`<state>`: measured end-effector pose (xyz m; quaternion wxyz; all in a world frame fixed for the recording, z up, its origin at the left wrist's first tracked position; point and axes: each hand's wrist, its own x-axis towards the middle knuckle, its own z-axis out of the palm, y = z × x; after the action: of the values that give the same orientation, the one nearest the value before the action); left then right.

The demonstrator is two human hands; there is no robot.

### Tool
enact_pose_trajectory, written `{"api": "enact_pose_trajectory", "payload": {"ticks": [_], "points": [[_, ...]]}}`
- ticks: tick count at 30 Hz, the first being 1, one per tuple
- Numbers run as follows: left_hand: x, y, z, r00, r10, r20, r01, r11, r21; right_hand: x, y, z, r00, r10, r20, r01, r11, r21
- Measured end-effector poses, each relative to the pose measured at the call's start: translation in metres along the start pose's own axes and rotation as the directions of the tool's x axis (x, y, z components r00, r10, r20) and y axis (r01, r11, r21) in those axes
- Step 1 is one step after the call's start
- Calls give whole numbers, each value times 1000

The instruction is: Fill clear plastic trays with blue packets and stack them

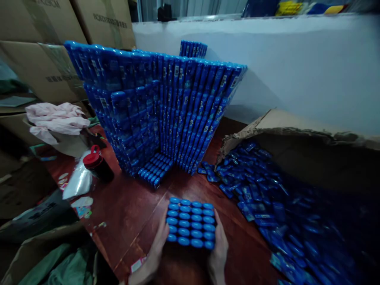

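Between my two hands is a block of blue packs, lined up in rows with their rounded ends facing up. My left hand presses on its left side and my right hand on its right side. The fingertips are partly hidden behind the block. Just beyond it, a low layer of similar blue packs sits on the red-brown table. Tall stacked walls of the same blue packs rise behind that layer. What is printed on the packs is too small to read.
At right, a torn cardboard box lies open with many loose blue packs spilling onto the table. A dark bottle with a red lid, a clear plastic bag and pink cloth are at left. Cardboard cartons stand behind.
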<state>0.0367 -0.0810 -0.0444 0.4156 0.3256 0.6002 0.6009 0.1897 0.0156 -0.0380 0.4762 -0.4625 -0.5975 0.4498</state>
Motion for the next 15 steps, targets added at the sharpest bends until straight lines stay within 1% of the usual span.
{"api": "enact_pose_trajectory", "payload": {"ticks": [1,3,5,6,8,10,11,12,13,15], "points": [[-2,6,-5,995,36,-95,-37,999,-11,17,-16,17,998,-24,51,21,998,57],[4,24,-11,956,124,-266,-137,990,-30,58,-49,54,977,-116,181,84,981,172],[23,45,-15,899,194,-393,-222,975,-25,103,-78,96,928,-222,299,148,956,253],[36,52,-16,872,220,-437,-245,970,0,124,-90,117,900,-271,341,181,945,273],[64,60,-19,836,246,-490,-237,968,82,157,-108,153,858,-363,363,267,920,288],[88,57,-20,821,251,-513,-203,968,150,175,-115,179,839,-417,351,343,904,254],[97,53,-21,819,255,-514,-193,966,172,179,-113,187,839,-430,333,367,900,236],[105,48,-20,820,265,-507,-195,963,188,178,-109,191,849,-432,305,378,899,220],[110,43,-20,824,280,-493,-203,958,204,174,-101,192,869,-419,263,373,905,205],[115,35,-16,836,308,-455,-226,947,227,160,-79,186,922,-352,159,325,930,173]]}}
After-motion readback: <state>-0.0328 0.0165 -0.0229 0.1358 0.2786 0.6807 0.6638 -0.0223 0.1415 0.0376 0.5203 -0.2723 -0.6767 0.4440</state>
